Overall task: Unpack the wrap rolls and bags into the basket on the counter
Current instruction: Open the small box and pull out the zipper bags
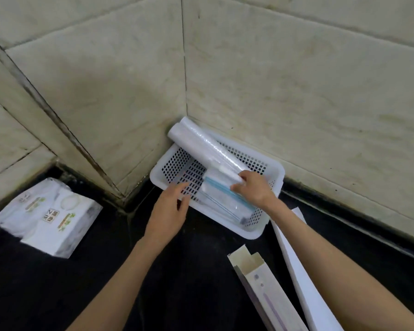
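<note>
We had the black counter (196,271) under everything, w/ the white basket (164,174) pushed into the wall corner. Well left of the basket lay a white printed pack (50,216), sealed as far as we could tell, so prob. not yet unpacked. Just right of the basket lay two long cartons (268,287), the nearer w/ its end flaps open, likely emptied. In the basket a wrap roll (201,144) lay slantwise, its far end sticking up over the basket's back rim. Beside it, inside, sat the zip bags (222,199). Our right hand (256,189) was closed round the roll's near end; our left hand (170,209) hovered open at the basket's front rim, gripping nothing. Roughly two-thirds done, we judged.
</note>
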